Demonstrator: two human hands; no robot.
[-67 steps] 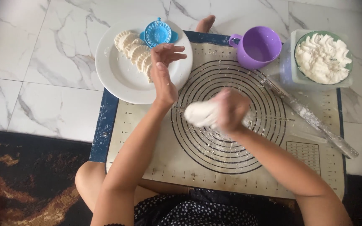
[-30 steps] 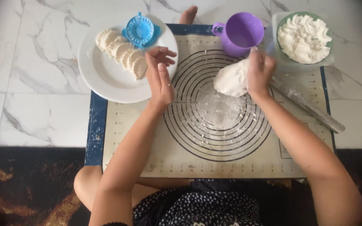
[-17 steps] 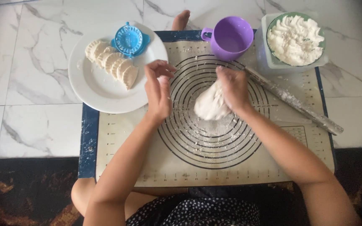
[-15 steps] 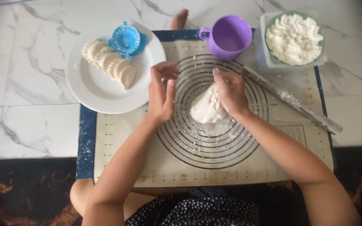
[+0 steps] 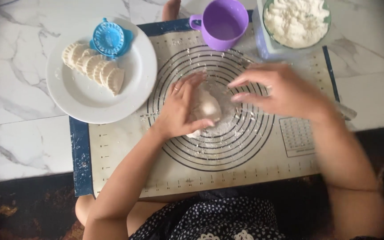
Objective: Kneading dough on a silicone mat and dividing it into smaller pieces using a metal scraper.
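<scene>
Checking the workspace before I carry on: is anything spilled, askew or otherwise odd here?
Nothing serious. Loose flour is scattered over the ringed middle of the baking mat, around the dough lump under the left hand. The right hand is blurred. Folded dumplings lie in a neat row on the white plate.

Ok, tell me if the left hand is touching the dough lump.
Touching. The head view shows the left hand cupped against the dough lump, thumb wrapped under its near edge.
</scene>
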